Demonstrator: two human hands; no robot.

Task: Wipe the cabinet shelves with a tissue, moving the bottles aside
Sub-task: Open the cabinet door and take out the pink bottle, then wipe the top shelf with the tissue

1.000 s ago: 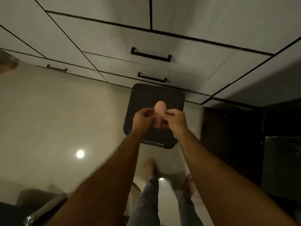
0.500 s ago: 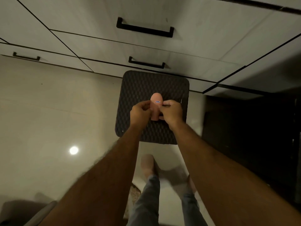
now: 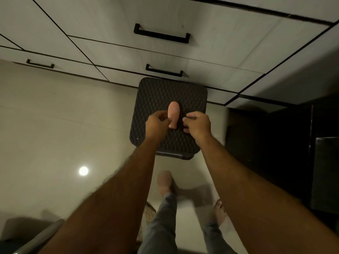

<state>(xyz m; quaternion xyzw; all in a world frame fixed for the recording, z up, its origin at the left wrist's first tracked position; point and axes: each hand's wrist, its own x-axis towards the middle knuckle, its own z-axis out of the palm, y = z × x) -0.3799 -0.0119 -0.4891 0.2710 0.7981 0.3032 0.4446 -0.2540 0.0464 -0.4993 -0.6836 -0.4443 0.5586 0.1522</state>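
Observation:
A small pink bottle (image 3: 173, 114) with a blue label is held upright in front of me, above a dark textured mat (image 3: 156, 92). My left hand (image 3: 157, 124) grips the bottle's lower part from the left. Just right of the bottle, a small gap away, my right hand (image 3: 197, 124) has its fingers pinched together; whether anything sits between them is hidden. No tissue shows in the head view, and no shelves are visible either.
White drawer fronts with black handles (image 3: 161, 34) (image 3: 164, 70) fill the top. A glossy beige floor (image 3: 64, 125) with a lamp reflection (image 3: 83, 170) lies on the left. Dark furniture (image 3: 275, 143) stands on the right. My legs and bare feet (image 3: 165, 182) are below.
My right hand has come off the pink bottle and shifted slightly right, leaving only the left hand holding it. The view tilted down a little, then steadied.

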